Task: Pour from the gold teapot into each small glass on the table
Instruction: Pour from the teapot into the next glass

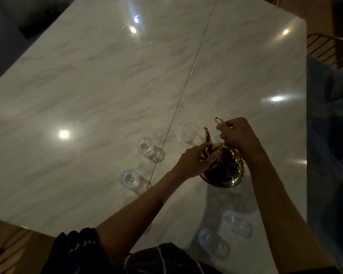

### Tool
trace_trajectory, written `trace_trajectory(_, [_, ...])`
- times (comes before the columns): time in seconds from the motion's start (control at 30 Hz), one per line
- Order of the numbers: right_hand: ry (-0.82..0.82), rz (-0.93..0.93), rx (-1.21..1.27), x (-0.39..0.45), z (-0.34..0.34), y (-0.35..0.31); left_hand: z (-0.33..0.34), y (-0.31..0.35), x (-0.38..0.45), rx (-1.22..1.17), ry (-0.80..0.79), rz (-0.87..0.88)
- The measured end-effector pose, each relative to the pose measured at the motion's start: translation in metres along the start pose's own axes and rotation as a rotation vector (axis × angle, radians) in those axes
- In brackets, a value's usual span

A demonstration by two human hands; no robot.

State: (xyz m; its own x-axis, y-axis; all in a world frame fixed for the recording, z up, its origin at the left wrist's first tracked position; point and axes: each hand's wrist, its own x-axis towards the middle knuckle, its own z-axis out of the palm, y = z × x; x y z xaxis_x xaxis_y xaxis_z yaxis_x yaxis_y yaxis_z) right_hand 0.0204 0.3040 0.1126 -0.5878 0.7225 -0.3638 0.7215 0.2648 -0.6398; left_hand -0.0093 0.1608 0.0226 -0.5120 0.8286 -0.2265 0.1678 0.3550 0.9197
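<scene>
You had the gold teapot (223,167) sitting on the counter (87,86), right hand (239,137) clamped on its handle, left hand (194,163) steadying the lid (spread, not gripping). Pouring hadn't begun; next you'd lift and tip toward the glass (188,132) just past its spout.

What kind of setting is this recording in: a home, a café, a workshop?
Probably a home dining or sitting room, though a café can't be ruled out. A large glossy marble-look table holds a gold teapot and small clear glasses, with what looks like a dark sofa at its far side and a slatted chair.
</scene>
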Motion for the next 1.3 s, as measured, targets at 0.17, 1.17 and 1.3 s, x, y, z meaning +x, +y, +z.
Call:
trace_trajectory(0.17, [0.014, -0.062, -0.065, -0.012, -0.011, -0.014, 0.002, 0.011, -0.004, -0.001, 0.022, 0.017])
trace_trajectory(1.17, [-0.014, -0.093, -0.113, -0.041, -0.04, -0.04, 0.01, 0.031, -0.019, 0.003, 0.124, 0.105])
trace_trajectory(1.3, [-0.016, -0.083, -0.115, -0.042, -0.041, -0.042, 0.01, 0.032, -0.018, 0.013, 0.125, 0.095])
